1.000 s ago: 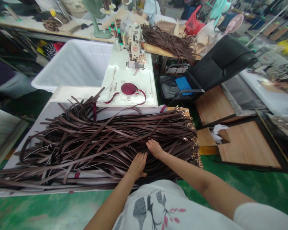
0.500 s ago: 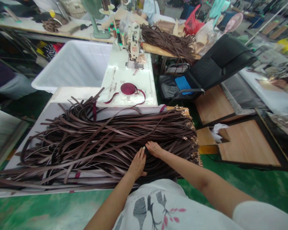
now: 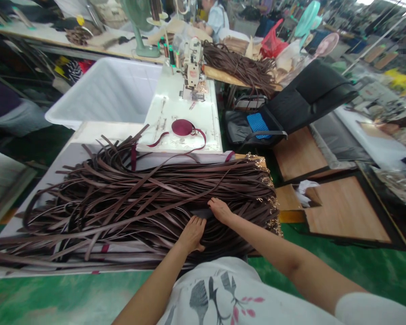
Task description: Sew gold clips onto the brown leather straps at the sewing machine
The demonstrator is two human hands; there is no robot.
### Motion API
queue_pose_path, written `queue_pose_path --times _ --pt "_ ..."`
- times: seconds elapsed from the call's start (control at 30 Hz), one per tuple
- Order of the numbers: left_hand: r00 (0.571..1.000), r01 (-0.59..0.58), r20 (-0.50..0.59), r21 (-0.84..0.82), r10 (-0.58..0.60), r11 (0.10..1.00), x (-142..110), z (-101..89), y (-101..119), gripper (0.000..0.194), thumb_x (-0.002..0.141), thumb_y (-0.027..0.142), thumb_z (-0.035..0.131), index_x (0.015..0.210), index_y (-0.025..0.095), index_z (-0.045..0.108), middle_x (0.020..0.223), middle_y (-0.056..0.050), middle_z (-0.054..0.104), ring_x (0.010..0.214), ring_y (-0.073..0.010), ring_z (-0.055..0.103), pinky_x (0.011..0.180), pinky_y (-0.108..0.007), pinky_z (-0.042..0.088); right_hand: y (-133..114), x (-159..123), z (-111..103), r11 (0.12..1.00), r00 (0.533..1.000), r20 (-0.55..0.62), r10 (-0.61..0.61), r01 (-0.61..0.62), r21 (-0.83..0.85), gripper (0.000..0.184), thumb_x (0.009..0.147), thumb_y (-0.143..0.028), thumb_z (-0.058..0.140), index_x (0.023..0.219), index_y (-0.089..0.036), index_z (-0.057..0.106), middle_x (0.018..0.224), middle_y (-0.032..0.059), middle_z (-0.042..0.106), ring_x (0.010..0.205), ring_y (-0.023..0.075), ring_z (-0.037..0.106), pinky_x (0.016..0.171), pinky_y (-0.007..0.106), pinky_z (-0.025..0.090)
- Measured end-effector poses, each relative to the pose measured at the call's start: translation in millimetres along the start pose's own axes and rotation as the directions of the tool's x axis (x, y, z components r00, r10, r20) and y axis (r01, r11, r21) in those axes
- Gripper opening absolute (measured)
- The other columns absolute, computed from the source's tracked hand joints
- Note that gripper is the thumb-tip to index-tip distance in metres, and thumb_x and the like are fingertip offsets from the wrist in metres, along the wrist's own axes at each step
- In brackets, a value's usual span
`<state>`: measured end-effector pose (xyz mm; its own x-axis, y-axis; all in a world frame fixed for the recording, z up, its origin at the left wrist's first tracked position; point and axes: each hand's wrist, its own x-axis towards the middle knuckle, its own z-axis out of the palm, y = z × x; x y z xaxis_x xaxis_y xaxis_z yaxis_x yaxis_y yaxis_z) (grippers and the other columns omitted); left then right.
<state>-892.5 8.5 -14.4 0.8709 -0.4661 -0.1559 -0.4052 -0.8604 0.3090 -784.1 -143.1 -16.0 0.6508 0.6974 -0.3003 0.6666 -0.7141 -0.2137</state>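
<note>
A wide pile of long brown straps (image 3: 122, 194) lies across the table in front of me, with gold metal clasps (image 3: 269, 194) along its right end. My left hand (image 3: 192, 234) rests on the near middle of the pile, fingers stretched out and thumb apart. To its right, my right hand (image 3: 220, 211) has its fingers bent together at the edge of a small dark flat piece (image 3: 201, 213) that shows between the hands. The left fingertips touch or nearly touch that piece's near edge. What lies under the right fingers is hidden.
Beyond the pile, a sewing machine (image 3: 193, 67) stands on a white table with a maroon ribbon roll (image 3: 182, 127). A large white bin (image 3: 101, 90) is at left, a black chair (image 3: 304, 95) at right. A co-worker (image 3: 217, 20) sits farther back.
The hands have moved slightly apart, the left a little down and left. The dark flat piece now shows between them. The view has shifted slightly.
</note>
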Motion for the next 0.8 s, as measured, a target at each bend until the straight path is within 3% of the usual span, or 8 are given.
queue_pose_path --times 0.17,0.37,0.53,0.63,0.8 --pt "1.0 0.02 -0.011 -0.018 -0.021 1.0 -2.3 -2.3 1.8 0.076 0.07 0.066 0.058 0.124 0.013 0.045 0.111 -0.011 0.054 0.105 -0.0271 0.05 0.097 -0.049 0.032 -12.7 6.7 8.3 0.988 0.988 -0.064 0.14 -0.144 -0.063 0.021 0.091 -0.024 0.052 0.109 -0.014 0.056 0.108 0.0075 0.057 0.094 0.0186 0.057 0.08 0.038 0.05" --pt "0.997 0.039 -0.06 -0.062 -0.043 0.997 -3.4 -7.7 4.0 0.077 0.068 0.075 0.052 0.112 0.012 0.052 0.106 -0.011 0.057 0.104 -0.0258 0.051 0.098 -0.046 0.033 -3.8 2.8 8.4 0.997 0.997 -0.053 0.063 -0.065 -0.048 0.016 0.091 -0.024 0.053 0.102 -0.014 0.059 0.11 0.0064 0.057 0.101 0.0196 0.055 0.086 0.04 0.047" --pt "0.988 0.099 -0.111 -0.085 -0.108 0.991 1.1 -4.8 4.4 0.045 0.088 0.054 0.045 0.104 0.014 0.056 0.101 -0.007 0.06 0.1 -0.0212 0.055 0.092 -0.044 0.039 1.0 3.9 7.3 0.999 0.999 -0.023 0.041 -0.042 -0.016 0.017 0.091 -0.026 0.053 0.103 -0.014 0.058 0.104 0.0059 0.059 0.094 0.0183 0.057 0.081 0.038 0.049" --pt "0.984 0.117 -0.125 -0.089 -0.128 0.989 3.3 -1.2 4.5 0.029 0.091 0.041 0.047 0.098 0.014 0.058 0.096 -0.004 0.06 0.095 -0.0191 0.057 0.089 -0.043 0.042 4.9 5.4 5.5 1.0 1.0 -0.013 0.026 -0.025 0.008 0.019 0.092 -0.027 0.052 0.103 -0.014 0.058 0.102 0.0056 0.059 0.092 0.0177 0.057 0.081 0.037 0.049" --pt "0.976 0.151 -0.143 -0.088 -0.162 0.985 0.3 1.5 8.3 0.029 0.091 0.034 0.048 0.111 0.014 0.054 0.105 -0.006 0.059 0.099 -0.0203 0.056 0.092 -0.044 0.042 8.8 -0.6 3.5 0.999 1.0 -0.025 -0.019 0.02 0.05 0.017 0.091 -0.027 0.052 0.1 -0.015 0.059 0.103 0.0052 0.058 0.097 0.019 0.055 0.084 0.039 0.046"
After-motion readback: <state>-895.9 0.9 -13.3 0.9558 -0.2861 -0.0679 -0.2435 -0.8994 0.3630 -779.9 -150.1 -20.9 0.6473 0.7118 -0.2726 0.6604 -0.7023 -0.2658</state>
